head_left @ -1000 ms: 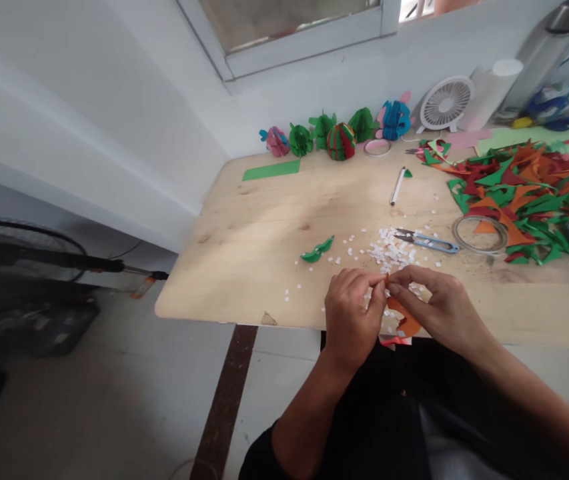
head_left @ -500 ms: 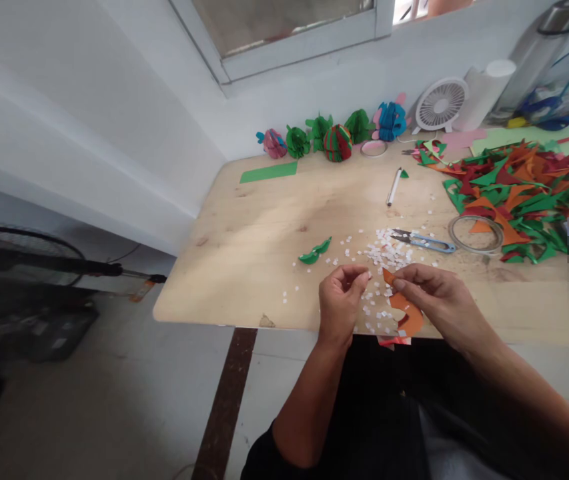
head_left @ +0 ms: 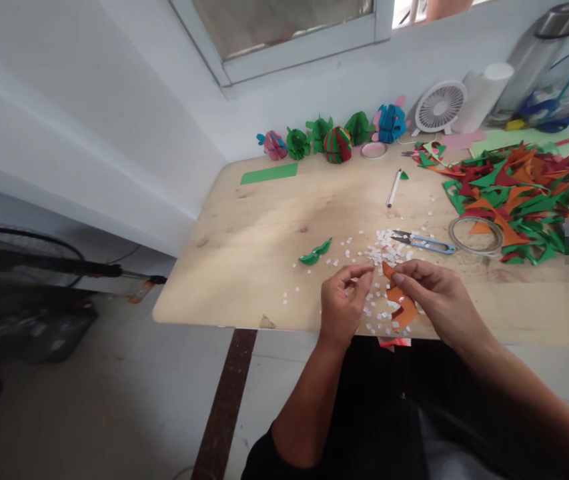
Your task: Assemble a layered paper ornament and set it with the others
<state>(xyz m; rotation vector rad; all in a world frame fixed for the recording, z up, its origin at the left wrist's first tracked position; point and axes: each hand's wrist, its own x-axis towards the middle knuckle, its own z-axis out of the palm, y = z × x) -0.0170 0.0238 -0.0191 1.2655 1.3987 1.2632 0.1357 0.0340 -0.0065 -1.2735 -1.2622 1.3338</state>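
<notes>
My right hand (head_left: 427, 290) pinches the upper end of a curved orange paper piece (head_left: 405, 313), which hangs over the table near its front edge. Just left of it, my left hand (head_left: 347, 297) has thumb and forefinger brought close together by the paper's tip; whether anything tiny is between them cannot be made out. Small white paper squares (head_left: 387, 250) lie scattered around and beyond both hands. Behind my right hand are blue-handled snips (head_left: 427, 243). A green curved paper piece (head_left: 315, 252) lies to the left, with white bits on it.
Right of the hands are a tape ring (head_left: 476, 236) and a heap of green, orange and red scraps (head_left: 524, 187). A white pen (head_left: 393, 189) lies farther back. Paper ornaments (head_left: 337, 145) and a small fan (head_left: 441, 107) stand along the wall.
The fingertips of my left hand have moved slightly right and up, nearer the orange paper. The orange piece has shifted and turned a little in my right hand.
</notes>
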